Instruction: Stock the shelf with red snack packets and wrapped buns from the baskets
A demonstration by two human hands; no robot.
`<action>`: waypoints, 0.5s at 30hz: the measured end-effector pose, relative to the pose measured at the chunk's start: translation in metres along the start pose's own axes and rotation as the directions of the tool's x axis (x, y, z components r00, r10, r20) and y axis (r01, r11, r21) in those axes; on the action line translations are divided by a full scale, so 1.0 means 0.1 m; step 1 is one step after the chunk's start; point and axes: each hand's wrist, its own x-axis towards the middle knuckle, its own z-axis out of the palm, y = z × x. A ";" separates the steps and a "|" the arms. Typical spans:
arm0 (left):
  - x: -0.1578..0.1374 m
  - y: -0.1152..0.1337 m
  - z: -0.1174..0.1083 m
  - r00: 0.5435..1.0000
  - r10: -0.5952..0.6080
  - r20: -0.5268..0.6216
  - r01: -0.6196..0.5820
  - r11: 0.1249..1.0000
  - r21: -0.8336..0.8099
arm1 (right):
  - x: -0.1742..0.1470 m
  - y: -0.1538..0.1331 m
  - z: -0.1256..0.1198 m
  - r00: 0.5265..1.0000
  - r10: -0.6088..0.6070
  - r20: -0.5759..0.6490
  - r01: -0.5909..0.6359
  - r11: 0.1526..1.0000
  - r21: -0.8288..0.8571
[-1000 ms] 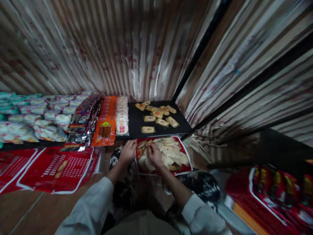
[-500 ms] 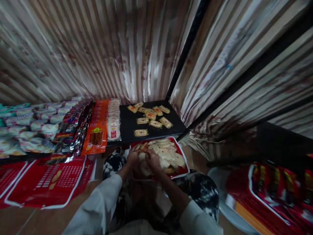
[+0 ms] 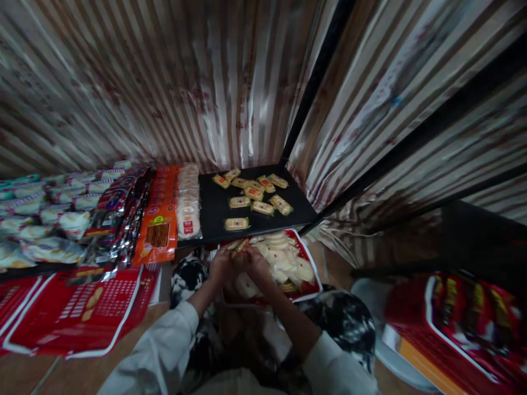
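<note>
Both hands are over the near-left part of a red basket with a white rim [image 3: 315, 270], which rests at my lap. Round pale packaged snacks [image 3: 284, 258] fill much of it. My left hand [image 3: 221, 265] is closed, with small yellowish snack packets [image 3: 235, 244] at its fingertips. Close beside it, my right hand [image 3: 257, 264] is closed too, its fingers meeting the same packets. How many each hand has is too dark to tell. Just beyond, on the black shelf [image 3: 214, 211], several similar yellow snack packets [image 3: 262, 207] lie scattered.
Left along the shelf are a row of pale round packs [image 3: 188, 206], orange snack bags [image 3: 158, 219], dark shiny bags [image 3: 117, 211] and many white packets [image 3: 74, 222]. Red baskets stand below at left [image 3: 82, 312] and at right [image 3: 432, 340]. Black metal posts [image 3: 317, 82] cross the striped plastic sheeting [image 3: 230, 93].
My hands have lifted slightly, with yellowish packets now showing more at the fingertips. The packets on the shelf look the same. The camera view has shifted a little.
</note>
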 end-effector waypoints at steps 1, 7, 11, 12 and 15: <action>-0.04 0.01 -0.03 1.000 0.027 -0.011 -0.027 1.000 -0.009 | -0.01 0.00 0.00 1.000 -0.003 -0.005 0.003 1.000 0.002; -0.30 0.03 -0.23 0.988 0.085 -0.129 -0.094 0.993 -0.067 | -0.09 -0.03 -0.08 0.998 -0.007 -0.063 0.011 0.998 0.056; -0.45 0.11 -0.43 0.975 0.037 -0.220 -0.099 0.955 -0.280 | -0.14 -0.14 -0.18 0.999 -0.026 -0.022 0.030 0.982 0.186; -0.47 0.13 -0.47 0.976 0.006 -0.219 -0.085 0.931 -0.354 | -0.16 -0.18 -0.20 1.000 -0.009 -0.004 0.010 0.967 0.253; -0.52 0.18 -0.59 0.981 -0.093 -0.168 -0.016 0.831 -0.557 | -0.20 -0.30 -0.26 0.993 0.065 0.097 -0.105 0.870 0.482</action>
